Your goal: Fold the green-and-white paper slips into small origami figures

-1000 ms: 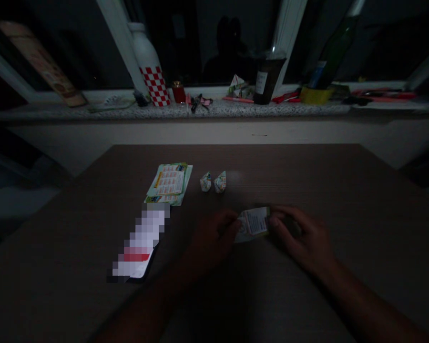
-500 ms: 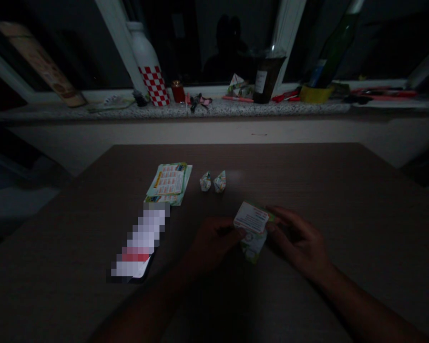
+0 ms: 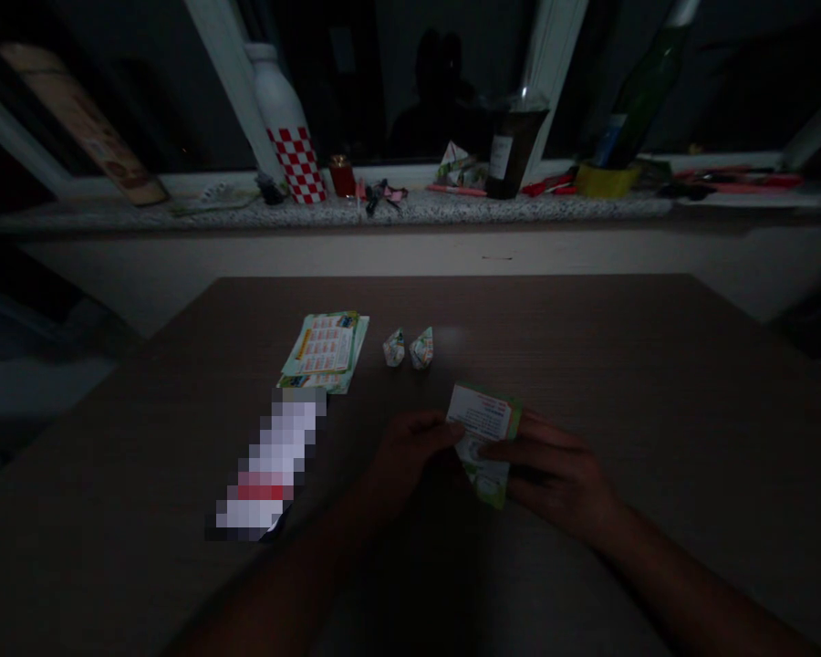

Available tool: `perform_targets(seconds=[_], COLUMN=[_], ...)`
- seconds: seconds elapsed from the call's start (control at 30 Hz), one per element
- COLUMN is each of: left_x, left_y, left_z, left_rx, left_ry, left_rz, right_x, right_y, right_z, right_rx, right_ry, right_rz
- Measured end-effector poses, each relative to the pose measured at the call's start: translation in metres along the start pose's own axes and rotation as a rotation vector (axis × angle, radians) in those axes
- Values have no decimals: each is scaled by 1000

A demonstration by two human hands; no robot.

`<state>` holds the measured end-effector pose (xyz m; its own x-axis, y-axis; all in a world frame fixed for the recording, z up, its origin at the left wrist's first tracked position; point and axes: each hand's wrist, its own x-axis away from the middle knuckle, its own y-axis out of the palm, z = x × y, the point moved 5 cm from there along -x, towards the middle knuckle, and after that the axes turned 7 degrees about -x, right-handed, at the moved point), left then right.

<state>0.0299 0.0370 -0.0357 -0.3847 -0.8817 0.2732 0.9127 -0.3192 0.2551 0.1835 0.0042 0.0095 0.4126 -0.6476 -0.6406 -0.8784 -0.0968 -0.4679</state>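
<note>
A printed paper sheet point(image 3: 484, 412), white with green edges and narrowing toward its lower end, is held between both hands above the table. My left hand point(image 3: 410, 452) pinches its left edge, thumb on top. My right hand point(image 3: 561, 465) grips the right side, with the thumb lying across the printed face and the other fingers partly hidden behind the paper. Beyond the hands, two small folded paper pieces point(image 3: 409, 349) stand side by side. A stack of printed paper sheets point(image 3: 325, 347) lies to their left.
A phone with a lit, blurred screen point(image 3: 274, 456) lies left of my left arm. Along the granite windowsill point(image 3: 424, 210) stand a white bottle with red checks point(image 3: 291, 137), a dark plastic cup point(image 3: 513, 151), and a green bottle point(image 3: 647, 91) beside yellow tape point(image 3: 607, 180).
The paper's upper flap now lies more open, showing a longer sheet. My right thumb has moved left onto the printed face, and the right hand has shifted slightly lower.
</note>
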Motion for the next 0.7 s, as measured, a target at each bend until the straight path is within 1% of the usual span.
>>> perform_targets(seconds=[0.13, 0.3, 0.43, 0.57, 0.7], left_x=[0, 3, 4, 5, 8], left_y=[-3, 3, 4, 1, 5], left_z=[2, 5, 7, 10, 13], left_rx=[-57, -80, -145, -254, -413], left_ry=[7, 6, 32, 108, 193], left_rz=[16, -57, -49, -6, -37], right_x=[0, -4, -8, -8, -6], right_y=[-3, -7, -7, -5, -4], right_z=[-4, -9, -10, -10, -9], right_rx=[-33, -52, -77, -74, -57], right_ry=[-2, 50, 72, 74, 80], right_rz=[31, 78, 72, 56, 44])
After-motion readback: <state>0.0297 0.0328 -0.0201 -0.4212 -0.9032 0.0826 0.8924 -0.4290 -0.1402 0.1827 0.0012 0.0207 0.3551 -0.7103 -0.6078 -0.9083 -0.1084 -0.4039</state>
